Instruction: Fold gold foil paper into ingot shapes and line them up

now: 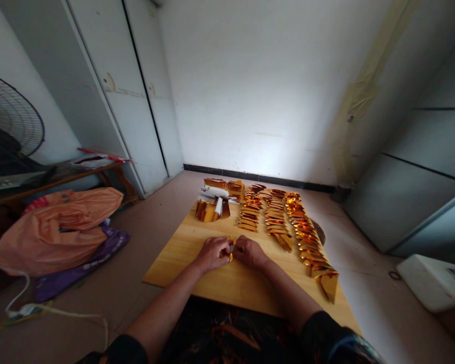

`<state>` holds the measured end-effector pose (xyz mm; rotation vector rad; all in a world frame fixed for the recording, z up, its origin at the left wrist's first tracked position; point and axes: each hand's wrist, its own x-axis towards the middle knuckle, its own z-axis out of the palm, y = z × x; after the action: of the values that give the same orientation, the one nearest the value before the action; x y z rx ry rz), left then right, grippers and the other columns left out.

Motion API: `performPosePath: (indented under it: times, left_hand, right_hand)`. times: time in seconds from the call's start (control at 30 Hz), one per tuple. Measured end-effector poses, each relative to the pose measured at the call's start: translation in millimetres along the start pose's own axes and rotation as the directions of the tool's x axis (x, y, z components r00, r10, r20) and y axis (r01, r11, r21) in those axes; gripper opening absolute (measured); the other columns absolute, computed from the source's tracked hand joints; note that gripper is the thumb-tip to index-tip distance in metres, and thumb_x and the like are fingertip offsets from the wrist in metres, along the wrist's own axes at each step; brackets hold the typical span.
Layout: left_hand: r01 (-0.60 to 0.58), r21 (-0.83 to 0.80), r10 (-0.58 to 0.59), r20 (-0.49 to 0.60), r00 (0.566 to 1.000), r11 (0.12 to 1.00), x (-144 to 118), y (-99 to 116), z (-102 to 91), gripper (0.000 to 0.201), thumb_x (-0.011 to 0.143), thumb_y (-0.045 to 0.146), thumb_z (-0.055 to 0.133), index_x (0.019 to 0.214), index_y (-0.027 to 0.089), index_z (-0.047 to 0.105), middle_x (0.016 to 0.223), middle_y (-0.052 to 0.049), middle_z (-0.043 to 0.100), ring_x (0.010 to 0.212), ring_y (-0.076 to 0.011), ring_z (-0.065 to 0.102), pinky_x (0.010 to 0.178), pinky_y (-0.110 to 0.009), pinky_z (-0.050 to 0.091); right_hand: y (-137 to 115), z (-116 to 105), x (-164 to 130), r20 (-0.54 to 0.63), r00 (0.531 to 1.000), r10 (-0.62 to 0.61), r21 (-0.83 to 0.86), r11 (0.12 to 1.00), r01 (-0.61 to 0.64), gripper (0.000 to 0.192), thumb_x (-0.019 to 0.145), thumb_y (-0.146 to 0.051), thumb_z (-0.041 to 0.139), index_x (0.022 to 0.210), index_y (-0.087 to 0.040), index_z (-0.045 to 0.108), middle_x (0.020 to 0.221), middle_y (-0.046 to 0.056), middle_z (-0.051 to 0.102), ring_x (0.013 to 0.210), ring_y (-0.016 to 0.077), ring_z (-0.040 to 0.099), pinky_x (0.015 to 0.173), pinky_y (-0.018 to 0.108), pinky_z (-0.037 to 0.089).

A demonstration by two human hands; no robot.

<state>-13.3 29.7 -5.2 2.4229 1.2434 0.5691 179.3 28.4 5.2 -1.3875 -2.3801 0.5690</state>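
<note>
1. Nearest in the middle, the left hand [214, 251] and right hand [250, 250] meet over the wooden surface [174, 263], fingers curled in and pinched narrowly on one small gold piece [231, 258].
2. That gold piece sits between the fingertips, at the centre of the dial for the directions below. It looks partly worked, though the fingers hide most of it. Its long axis seems to run 12 to 6 o'clock; which end is the front I cannot tell.
3. From 2 to 4 o'clock lies the right row [310, 242], the longest, its pieces overlapping and apparently finished; the row slants from 11 to 5 o'clock, its nearest tip pointing towards 5.
4. At 2 o'clock is the middle row [276, 215], also seemingly done, its near end aimed at 5.
5. At 1 o'clock stands the left row [247, 220], shorter, its pieces lying crosswise, 9 to 3.
6. Farther, at 11 o'clock, curved gold sheets [205, 212] and white paper [215, 191] lie together; the sheets look unfolded, so some work probably remains.
</note>
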Motion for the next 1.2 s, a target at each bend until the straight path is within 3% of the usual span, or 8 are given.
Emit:
performPosePath:
  times: [0.3, 0.4, 0.67, 0.97, 1.13, 1.2]
  left_hand:
    - [-0.015, 0.005, 0.015, -0.014, 1.0, 1.0, 1.0, -0.4, 0.8, 0.008, 0.07, 0.02, 0.063, 0.078, 0.021, 0.063, 0.096, -0.002, 0.069, 0.097, -0.0213, 0.061, 0.089, -0.033, 0.041]
    - [-0.006, 0.005, 0.006, -0.013, 1.0, 1.0, 0.7, -0.4, 1.1, 0.009, 0.07, 0.022, 0.064, 0.079, 0.022, 0.063, 0.1, -0.002, 0.069, 0.104, -0.023, 0.059, 0.092, -0.034, 0.04]
    - [0.008, 0.001, -0.008, 0.05, 0.999, 1.0, -0.1, -1.9, 0.2, 0.014, 0.073, 0.022, 0.065, 0.086, 0.026, 0.067, 0.121, 0.0, 0.064, 0.122, -0.0253, 0.049, 0.103, -0.04, 0.033]
    - [-0.017, -0.001, 0.017, 0.058, 0.998, 1.0, -0.3, -5.5, 2.7, 0.011, 0.075, 0.021, 0.064, 0.082, 0.028, 0.07, 0.123, 0.002, 0.063, 0.124, -0.0247, 0.048, 0.105, -0.042, 0.031]
    - [-0.018, -0.001, 0.018, 0.057, 0.998, 1.0, -0.1, -5.1, 2.1, 0.014, 0.074, 0.021, 0.063, 0.082, 0.029, 0.071, 0.122, 0.003, 0.064, 0.123, -0.0241, 0.049, 0.105, -0.042, 0.031]
    - [-0.013, -0.002, 0.013, 0.056, 0.998, 1.0, 0.1, -4.5, 2.0, 0.015, 0.074, 0.02, 0.063, 0.082, 0.029, 0.071, 0.122, 0.003, 0.064, 0.123, -0.0238, 0.049, 0.105, -0.041, 0.031]
  right_hand:
    - [-17.7, -7.0, 2.4, 0.05, 0.996, 0.08, -0.163, 0.984, -0.071, 0.011, 0.085, -0.026, 0.057, 0.085, -0.019, 0.066, 0.087, 0.002, 0.06, 0.073, 0.0107, 0.054, 0.061, 0.02, 0.032]
    - [-19.2, -7.0, 1.9, 0.054, 0.994, 0.091, -0.179, 0.981, -0.08, 0.013, 0.086, -0.025, 0.055, 0.087, -0.019, 0.066, 0.088, 0.002, 0.06, 0.074, 0.011, 0.054, 0.061, 0.02, 0.032]
    - [-9.0, 1.9, 2.4, 0.01, 0.994, 0.112, -0.113, 0.987, -0.111, 0.013, 0.082, -0.032, 0.061, 0.084, -0.019, 0.064, 0.086, 0.0, 0.057, 0.071, 0.0095, 0.052, 0.06, 0.02, 0.031]
    - [-9.5, 2.2, 3.9, -0.009, 0.984, 0.176, -0.04, 0.984, -0.176, 0.012, 0.077, -0.031, 0.068, 0.079, -0.02, 0.065, 0.083, -0.002, 0.055, 0.067, 0.0087, 0.05, 0.058, 0.02, 0.032]
    - [-3.8, 2.5, 5.2, -0.022, 0.99, 0.137, 0.011, 0.991, -0.137, 0.002, 0.076, -0.018, 0.064, 0.076, -0.019, 0.065, 0.082, -0.001, 0.056, 0.07, 0.0099, 0.052, 0.062, 0.019, 0.036]
    - [0.1, 2.0, 5.9, -0.031, 0.995, 0.096, 0.033, 0.995, -0.095, 0.009, 0.075, -0.01, 0.06, 0.075, -0.018, 0.065, 0.082, 0.0, 0.056, 0.074, 0.0106, 0.053, 0.066, 0.019, 0.038]
